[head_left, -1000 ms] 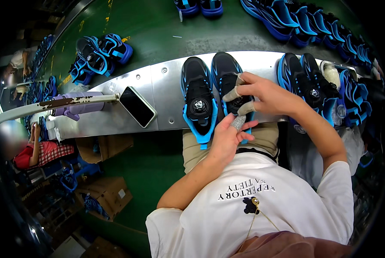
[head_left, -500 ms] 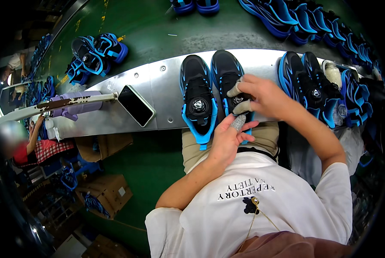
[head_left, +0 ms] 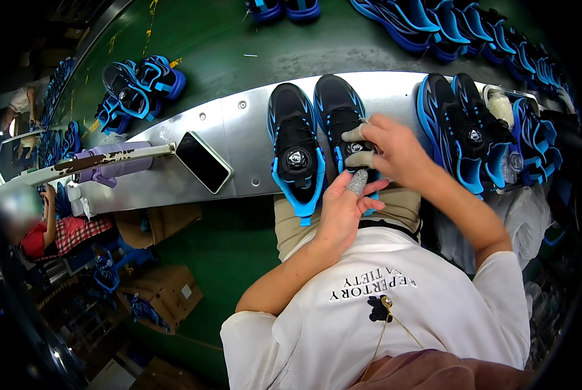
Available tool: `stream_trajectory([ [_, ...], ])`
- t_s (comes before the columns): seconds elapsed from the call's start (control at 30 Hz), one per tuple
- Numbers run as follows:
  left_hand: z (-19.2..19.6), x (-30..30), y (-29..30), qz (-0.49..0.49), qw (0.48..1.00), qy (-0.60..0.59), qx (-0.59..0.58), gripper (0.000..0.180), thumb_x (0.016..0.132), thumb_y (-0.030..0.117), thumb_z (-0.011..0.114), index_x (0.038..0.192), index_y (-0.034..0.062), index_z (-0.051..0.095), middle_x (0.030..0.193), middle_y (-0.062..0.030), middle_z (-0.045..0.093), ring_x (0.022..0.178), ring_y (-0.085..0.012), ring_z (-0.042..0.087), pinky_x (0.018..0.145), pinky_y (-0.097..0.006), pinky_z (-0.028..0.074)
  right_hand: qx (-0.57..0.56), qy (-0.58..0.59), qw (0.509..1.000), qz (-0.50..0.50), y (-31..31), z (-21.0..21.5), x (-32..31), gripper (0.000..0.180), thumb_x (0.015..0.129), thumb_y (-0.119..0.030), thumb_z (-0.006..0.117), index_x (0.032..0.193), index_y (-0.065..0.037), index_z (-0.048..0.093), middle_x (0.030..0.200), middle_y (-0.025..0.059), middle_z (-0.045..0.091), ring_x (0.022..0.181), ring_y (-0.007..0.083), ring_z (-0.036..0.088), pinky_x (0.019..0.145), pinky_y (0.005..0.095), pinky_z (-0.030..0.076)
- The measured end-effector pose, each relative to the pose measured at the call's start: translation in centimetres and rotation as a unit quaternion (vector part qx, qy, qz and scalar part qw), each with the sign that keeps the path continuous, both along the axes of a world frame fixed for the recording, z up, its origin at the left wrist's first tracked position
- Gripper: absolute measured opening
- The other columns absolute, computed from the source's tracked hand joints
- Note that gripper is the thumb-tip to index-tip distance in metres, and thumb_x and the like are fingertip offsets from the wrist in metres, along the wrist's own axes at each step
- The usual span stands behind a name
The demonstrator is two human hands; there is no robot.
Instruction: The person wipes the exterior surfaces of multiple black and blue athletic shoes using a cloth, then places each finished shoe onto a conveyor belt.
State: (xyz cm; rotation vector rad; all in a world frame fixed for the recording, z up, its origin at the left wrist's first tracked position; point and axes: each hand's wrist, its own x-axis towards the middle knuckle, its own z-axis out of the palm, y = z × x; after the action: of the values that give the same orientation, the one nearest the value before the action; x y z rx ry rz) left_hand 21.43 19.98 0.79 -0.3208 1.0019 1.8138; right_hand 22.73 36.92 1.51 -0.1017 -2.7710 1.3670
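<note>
Two black-and-blue dial-lace sneakers side by side on the metal shelf (head_left: 239, 130), toes away from the body, the left sneaker (head_left: 295, 153) untouched, the right sneaker (head_left: 338, 117) under both hands at the shelf's near edge. Right hand (head_left: 395, 151) curled over the dial on that shoe's tongue, taped fingertips (head_left: 354, 134) pinched narrowly around it; left hand (head_left: 343, 211) at the heel, fingers loosely spread, one taped fingertip pressed against the shoe. Black smartphone (head_left: 203, 162) flat on the shelf, well left of the pair.
</note>
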Motion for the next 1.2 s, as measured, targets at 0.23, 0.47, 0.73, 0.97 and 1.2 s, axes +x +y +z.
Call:
stream_trajectory([
  [0.23,3.6,-5.5,-3.9,-0.174,0.709,0.649,-0.216,0.03,0.082,0.007,0.07,0.112,0.0037,0.064,0.104,-0.0131,0.063,0.077,-0.0208,0.061,0.066,-0.032,0.05,-0.066,-0.008,0.998,-0.019,1.9,0.7,-0.8,0.044,0.078,-0.017,0.076,0.119,-0.01,0.066,0.094,0.0061,0.056,0.086,0.0166,0.052,0.08,0.0296,0.044],
  [0.47,0.0,-10.3,-5.4,-0.206,0.72,0.646,-0.149,0.044,0.068,-0.006,0.058,0.109,0.0066,0.065,0.105,-0.0106,0.055,0.092,-0.026,0.056,0.078,-0.033,0.047,-0.082,0.007,0.997,-0.003,0.5,-0.4,-3.9,0.029,0.086,-0.008,0.067,0.115,-0.007,0.066,0.089,0.0073,0.056,0.073,0.0168,0.051,0.07,0.0288,0.045],
  [0.73,0.2,-10.8,-5.5,-0.21,0.728,0.636,-0.145,0.045,0.074,0.005,0.067,0.118,0.0051,0.058,0.103,-0.0088,0.058,0.094,-0.0228,0.051,0.08,-0.03,0.043,-0.055,0.005,0.998,0.025,0.0,-0.6,-5.6,0.025,0.085,-0.006,0.065,0.11,-0.006,0.068,0.085,0.0068,0.057,0.073,0.0172,0.05,0.069,0.0296,0.044],
  [0.97,0.7,-11.2,-5.2,-0.232,0.763,0.589,-0.129,0.046,0.071,0.003,0.062,0.117,0.0034,0.057,0.101,-0.0092,0.06,0.098,-0.0281,0.05,0.088,-0.037,0.042,0.005,0.023,0.999,0.037,0.1,-2.2,-7.5,0.029,0.085,-0.014,0.067,0.113,-0.007,0.067,0.101,0.0147,0.06,0.091,0.0301,0.059,0.079,0.0385,0.048],
  [1.2,-0.1,-10.5,-5.3,-0.206,0.698,0.645,-0.233,0.054,0.074,0.005,0.066,0.127,0.0067,0.056,0.103,-0.0073,0.062,0.096,-0.0242,0.053,0.084,-0.034,0.045,0.125,0.026,0.989,0.072,-1.4,-6.3,-11.8,0.048,0.087,-0.022,0.067,0.133,-0.014,0.055,0.123,0.0208,0.051,0.112,0.0386,0.052,0.094,0.043,0.045],
])
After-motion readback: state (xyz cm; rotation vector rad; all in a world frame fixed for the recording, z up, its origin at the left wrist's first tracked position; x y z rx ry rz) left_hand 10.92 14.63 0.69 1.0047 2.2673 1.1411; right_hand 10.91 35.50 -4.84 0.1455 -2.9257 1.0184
